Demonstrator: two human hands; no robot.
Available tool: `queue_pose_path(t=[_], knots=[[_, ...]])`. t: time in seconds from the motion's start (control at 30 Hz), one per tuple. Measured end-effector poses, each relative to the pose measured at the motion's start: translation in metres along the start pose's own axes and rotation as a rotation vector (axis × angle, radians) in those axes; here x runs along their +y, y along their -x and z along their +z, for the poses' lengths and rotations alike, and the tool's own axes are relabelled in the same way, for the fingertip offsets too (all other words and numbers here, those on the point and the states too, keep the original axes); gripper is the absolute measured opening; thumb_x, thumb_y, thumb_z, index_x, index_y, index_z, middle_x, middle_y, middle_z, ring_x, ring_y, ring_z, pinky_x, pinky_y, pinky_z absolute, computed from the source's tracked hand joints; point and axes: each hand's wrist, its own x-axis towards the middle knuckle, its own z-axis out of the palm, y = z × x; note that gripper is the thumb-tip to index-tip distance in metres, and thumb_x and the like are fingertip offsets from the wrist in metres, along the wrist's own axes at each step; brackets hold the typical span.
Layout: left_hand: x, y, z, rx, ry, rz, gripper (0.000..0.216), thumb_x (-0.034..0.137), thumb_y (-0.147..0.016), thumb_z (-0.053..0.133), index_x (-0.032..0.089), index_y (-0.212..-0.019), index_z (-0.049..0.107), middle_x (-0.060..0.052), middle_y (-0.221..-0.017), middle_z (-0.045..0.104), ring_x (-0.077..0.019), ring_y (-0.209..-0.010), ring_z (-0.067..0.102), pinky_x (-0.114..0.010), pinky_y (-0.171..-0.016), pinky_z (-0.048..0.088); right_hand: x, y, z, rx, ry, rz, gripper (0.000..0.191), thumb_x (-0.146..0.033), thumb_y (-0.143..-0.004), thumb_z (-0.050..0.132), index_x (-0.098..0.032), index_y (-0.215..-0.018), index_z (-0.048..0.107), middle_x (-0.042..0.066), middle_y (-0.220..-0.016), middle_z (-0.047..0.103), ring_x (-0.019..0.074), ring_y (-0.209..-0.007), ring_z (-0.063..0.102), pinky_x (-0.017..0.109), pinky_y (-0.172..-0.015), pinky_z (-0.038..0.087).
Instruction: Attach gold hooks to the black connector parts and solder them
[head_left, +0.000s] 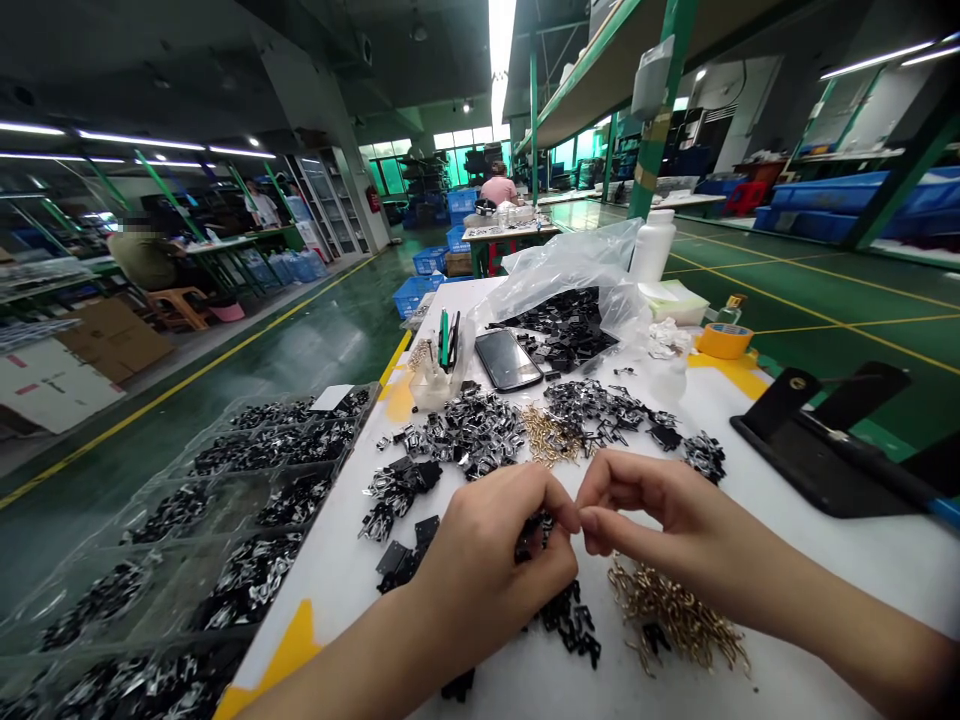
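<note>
My left hand (491, 555) and my right hand (649, 515) meet fingertip to fingertip just above the white table (825, 570). Both are curled in a pinch around a small black part (536, 530) that is mostly hidden by the fingers. Under and beside the left hand lie loose black parts (574, 620). A heap of small brass springs (675, 615) lies below the right hand. Farther back sit piles of black and silver clips (472, 430) and another brass pile (551, 435).
A clear compartment tray (225, 520) of finished clips stands at the left. A phone (508, 358), a plastic bag of black parts (570, 320), yellow tape (724, 340), a white bottle (652, 245) and a black fixture (825, 440) lie beyond. People work at far benches.
</note>
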Motion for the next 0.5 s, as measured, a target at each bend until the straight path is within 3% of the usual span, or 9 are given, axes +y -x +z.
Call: queue_pose_path(t=[0.13, 0.37, 0.5], knots=[[0.003, -0.001, -0.004, -0.024, 0.109, -0.091, 0.014, 0.006, -0.074, 0.048, 0.019, -0.075, 0.05, 0.001, -0.069, 0.059, -0.0122, -0.061, 0.054, -0.024, -0.058, 0.043, -0.001, 0.001, 0.0, 0.012, -0.011, -0.007, 0.009, -0.02, -0.086, 0.054, -0.019, -0.078, 0.056, -0.001, -0.071, 0.059, 0.0124, -0.07, 0.055, 0.025, -0.065, 0.042], [0.011, -0.009, -0.013, -0.129, 0.397, -0.415, 0.004, 0.015, -0.083, 0.052, 0.019, -0.082, 0.053, -0.001, -0.079, 0.063, -0.0133, -0.074, 0.057, -0.026, -0.067, 0.046, -0.001, -0.001, -0.008, 0.07, -0.158, -0.017, 0.013, -0.03, -0.088, 0.056, -0.02, -0.079, 0.055, -0.002, -0.065, 0.058, 0.0112, -0.063, 0.053, 0.025, -0.061, 0.042], [0.012, -0.011, -0.014, -0.212, 0.588, -0.529, 0.011, 0.012, -0.084, 0.047, 0.02, -0.083, 0.055, 0.0, -0.077, 0.065, -0.0086, -0.054, 0.049, -0.02, -0.046, 0.038, 0.003, -0.003, -0.013, 0.157, -0.228, -0.056, 0.015, -0.033, -0.086, 0.058, -0.021, -0.078, 0.054, -0.003, -0.058, 0.057, 0.01, -0.057, 0.051, 0.024, -0.057, 0.042]])
